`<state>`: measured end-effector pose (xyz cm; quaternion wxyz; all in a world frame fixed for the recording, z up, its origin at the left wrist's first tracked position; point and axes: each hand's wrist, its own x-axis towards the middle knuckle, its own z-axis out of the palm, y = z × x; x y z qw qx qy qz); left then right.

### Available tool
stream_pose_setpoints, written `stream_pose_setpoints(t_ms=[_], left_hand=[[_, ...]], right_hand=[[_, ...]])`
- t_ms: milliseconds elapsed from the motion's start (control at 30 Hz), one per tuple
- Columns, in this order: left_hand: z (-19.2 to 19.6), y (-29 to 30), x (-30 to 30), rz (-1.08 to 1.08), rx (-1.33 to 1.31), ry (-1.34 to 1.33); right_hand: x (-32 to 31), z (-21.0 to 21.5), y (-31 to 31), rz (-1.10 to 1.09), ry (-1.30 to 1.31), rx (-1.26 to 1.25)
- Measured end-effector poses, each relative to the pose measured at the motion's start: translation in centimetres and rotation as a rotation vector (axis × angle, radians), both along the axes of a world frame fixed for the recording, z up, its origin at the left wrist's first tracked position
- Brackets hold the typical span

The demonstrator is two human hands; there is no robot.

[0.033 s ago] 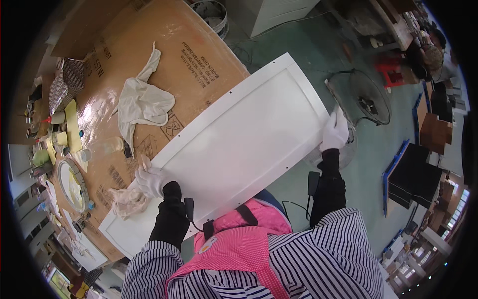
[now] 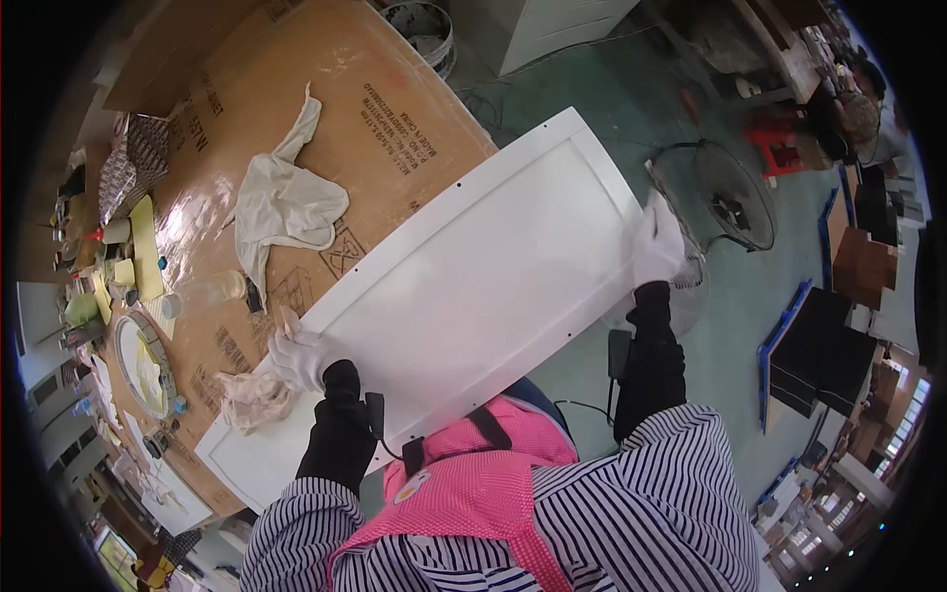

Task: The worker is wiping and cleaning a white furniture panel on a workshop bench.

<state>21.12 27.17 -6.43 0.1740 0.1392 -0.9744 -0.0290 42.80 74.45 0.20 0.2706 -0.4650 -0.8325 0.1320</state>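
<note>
Spanning the table edge, a white panel (image 2: pixel 473 266) is flanked by two gloved hands

The panel is seen mid-view, slanted from eight o'clock to two; its lower part is overlapped with the cardboard-covered table (image 2: pixel 355 89), and its two o'clock end is extended past the edge, over the green floor (image 2: pixel 552 118). Its long side is met at eight o'clock by the left hand (image 2: pixel 296 357), just beside a pinkish cloth (image 2: pixel 256 400); its far end is met at three o'clock by the right hand (image 2: pixel 659 247). Whether either hand's fingers are closed cannot be told.

Handling is judged unfinished, the panel not yet being released. Its framed face is seen evenly white; what remains cannot be told. At ten o'clock, a white cloth (image 2: pixel 286 202) is left untouched.
</note>
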Motion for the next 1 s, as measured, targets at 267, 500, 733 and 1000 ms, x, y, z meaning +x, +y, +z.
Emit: stream_pose_setpoints(t_ms=[267, 500, 733, 1000], left_hand=[[0.7, 0.0, 0.1, -0.04, -0.004, -0.002], [0.8, 0.0, 0.0, -0.042, 0.018, 0.006], [1.4, 0.6, 0.0, -0.022, 0.029, 0.009], [0.8, 0.2, 0.0, -0.045, -0.003, 0.053]], right_hand=[[-11.5, -2.1, 4.0, 0.203, -0.256, 0.077], [-11.4, -2.5, 3.8, 0.21, -0.142, 0.086], [-11.1, -2.3, 3.7, 0.238, -0.142, 0.059], [-10.8, -2.8, 4.5, 0.283, -0.15, 0.085]])
